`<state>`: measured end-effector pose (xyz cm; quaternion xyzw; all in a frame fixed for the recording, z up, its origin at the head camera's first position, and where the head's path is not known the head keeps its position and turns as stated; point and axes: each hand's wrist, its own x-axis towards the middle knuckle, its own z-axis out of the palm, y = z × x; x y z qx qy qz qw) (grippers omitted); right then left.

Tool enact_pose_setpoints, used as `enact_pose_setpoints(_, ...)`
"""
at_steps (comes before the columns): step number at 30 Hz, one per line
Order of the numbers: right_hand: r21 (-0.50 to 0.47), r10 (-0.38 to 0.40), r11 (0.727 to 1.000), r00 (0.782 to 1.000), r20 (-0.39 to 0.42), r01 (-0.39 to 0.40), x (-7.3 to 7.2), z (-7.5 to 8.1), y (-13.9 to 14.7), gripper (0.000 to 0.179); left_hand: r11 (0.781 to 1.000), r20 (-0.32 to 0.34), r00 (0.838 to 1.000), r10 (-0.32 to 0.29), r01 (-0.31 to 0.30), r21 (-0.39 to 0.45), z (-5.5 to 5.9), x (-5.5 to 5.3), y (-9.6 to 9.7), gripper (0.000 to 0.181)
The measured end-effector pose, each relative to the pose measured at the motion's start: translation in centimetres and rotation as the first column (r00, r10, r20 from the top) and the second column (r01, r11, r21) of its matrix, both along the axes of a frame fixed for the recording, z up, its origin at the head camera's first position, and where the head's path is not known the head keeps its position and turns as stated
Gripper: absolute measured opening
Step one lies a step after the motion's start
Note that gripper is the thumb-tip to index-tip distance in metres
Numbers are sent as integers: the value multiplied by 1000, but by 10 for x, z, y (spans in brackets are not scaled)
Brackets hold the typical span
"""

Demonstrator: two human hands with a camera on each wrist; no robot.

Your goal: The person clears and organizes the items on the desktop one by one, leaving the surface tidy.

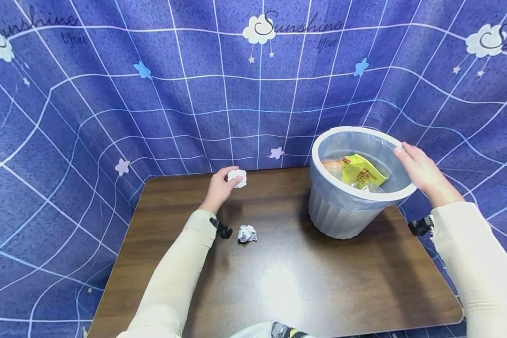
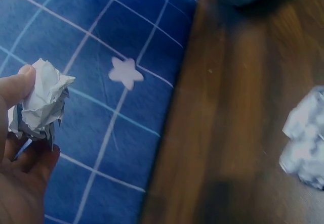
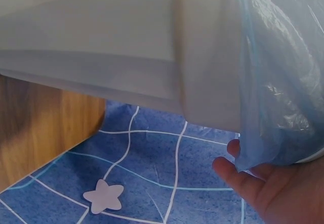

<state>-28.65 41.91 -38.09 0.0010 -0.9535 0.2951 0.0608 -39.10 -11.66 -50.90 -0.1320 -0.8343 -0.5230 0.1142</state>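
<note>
In the head view my left hand [image 1: 222, 187] pinches a crumpled white paper ball [image 1: 237, 178] between thumb and fingers, over the table's back edge. The left wrist view shows the creased paper [image 2: 44, 100] up close. A second crumpled ball, silvery and foil-like [image 1: 247, 234], lies on the table nearer the front. On the right my right hand [image 1: 422, 171] holds the rim of a grey trash can [image 1: 338, 213], thumb at the inner side and other fingers outside. A translucent bluish bag [image 3: 283, 82] lines the can and folds over its rim. Inside are a yellow wrapper [image 1: 362, 171] and clear plastic.
The brown wooden table [image 1: 186, 291] ends at a blue gridded curtain [image 1: 219, 94] along the back and sides. The can stands at the table's back right. A white item with black and yellow marks [image 1: 279, 330] shows at the bottom edge.
</note>
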Motion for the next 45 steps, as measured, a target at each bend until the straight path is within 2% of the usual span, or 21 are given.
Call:
enact_pose_setpoints(7,-9,-1,1000,1000,1,1,1,0,0,74,1000,-37,999,-28,28,-2,32,-7,26,42)
enact_pose_setpoints(12,-7,1,1000,1000,0,-1,1,-1,0,74,1000,-37,999,-30,31,8,56,-7,44,42)
enact_pose_setpoints(18,-6,-1,1000,1000,-1,1,2,0,0,74,999,-23,998,-53,53,-2,78,-9,66,41)
enact_pose_setpoints(22,-9,-3,1000,1000,0,3,1,0,0,74,995,-23,995,-95,95,18,92,-9,81,41)
enact_pose_setpoints(27,-9,2,1000,1000,-6,-2,-1,0,1,74,992,-45,991,-126,127,23,109,-8,101,41)
enact_pose_setpoints(38,-3,3,1000,1000,-1,-3,0,0,2,74,971,-70,969,-238,240,15,144,8,161,41)
enact_pose_setpoints(41,-5,4,1000,1000,-1,-4,0,0,2,74,966,-51,964,-260,259,-13,152,15,177,41)
enact_pose_setpoints(45,-5,6,1000,1000,1,-6,-1,0,2,73,963,-30,963,-267,266,-45,158,23,194,42)
